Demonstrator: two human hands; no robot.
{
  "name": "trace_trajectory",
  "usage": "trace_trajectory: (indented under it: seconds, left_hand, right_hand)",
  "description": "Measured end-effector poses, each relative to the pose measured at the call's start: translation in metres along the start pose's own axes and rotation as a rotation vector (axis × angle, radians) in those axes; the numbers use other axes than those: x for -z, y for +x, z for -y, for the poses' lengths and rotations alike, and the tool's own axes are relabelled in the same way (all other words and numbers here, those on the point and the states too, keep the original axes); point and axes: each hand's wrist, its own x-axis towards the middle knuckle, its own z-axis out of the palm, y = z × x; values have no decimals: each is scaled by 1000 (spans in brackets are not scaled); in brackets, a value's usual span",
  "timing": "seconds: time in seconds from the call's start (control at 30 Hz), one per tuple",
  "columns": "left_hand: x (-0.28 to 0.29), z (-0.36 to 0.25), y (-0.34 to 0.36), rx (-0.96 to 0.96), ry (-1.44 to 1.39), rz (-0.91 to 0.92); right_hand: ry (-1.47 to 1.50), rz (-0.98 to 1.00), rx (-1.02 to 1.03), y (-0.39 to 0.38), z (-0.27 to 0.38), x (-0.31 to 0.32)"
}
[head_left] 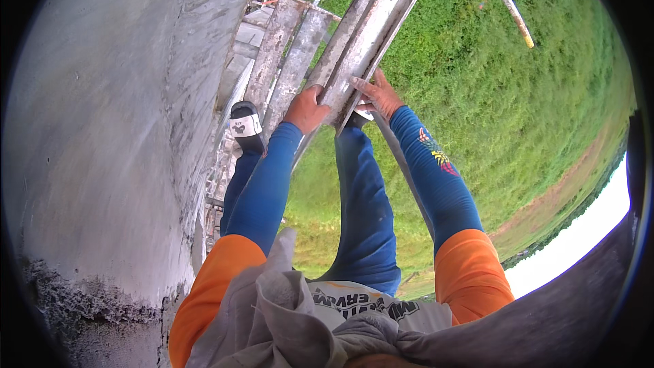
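Note:
A long grey metal channel (368, 34), its surface stained and scuffed, runs away from me toward the top of the view. My left hand (308, 109) is closed on its left edge near the close end, the fingers partly hidden. On the opposite edge, my right hand (381, 95) grips with the thumb over the rim and the other fingers partly behind it. The near end of the channel lies between my hands, above my right leg (364, 197). My left foot wears a black and white slide sandal (246, 125); the right foot is mostly hidden by the channel.
A rough grey concrete wall (116, 116) rises close on my left. Worn scaffold planks (276, 51) and metal tubes extend ahead beside it. Far below on the right lies green grass (531, 116). A pale pole with a yellow end (507, 0) juts in at the upper right.

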Motion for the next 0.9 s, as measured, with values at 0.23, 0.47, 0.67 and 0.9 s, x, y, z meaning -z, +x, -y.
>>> trace_trajectory:
  seconds: [0.23, 0.47, 0.67, 0.9]
  left_hand:
    - [8, -37, -58, -71, 10, -158]
    - [107, -34, -72, -4, 260, -304]
    - [157, -76, -114, -2, 257, -288]
    - [165, -102, -138, 50, 262, -247]
  right_hand:
    - [-505, 199, 193, -77, -29, 5]
    - [-386, 73, -338, -216, -73, 97]
    - [-53, 129, -400, -217, -73, 100]
    - [-79, 123, -381, -218, -70, 99]
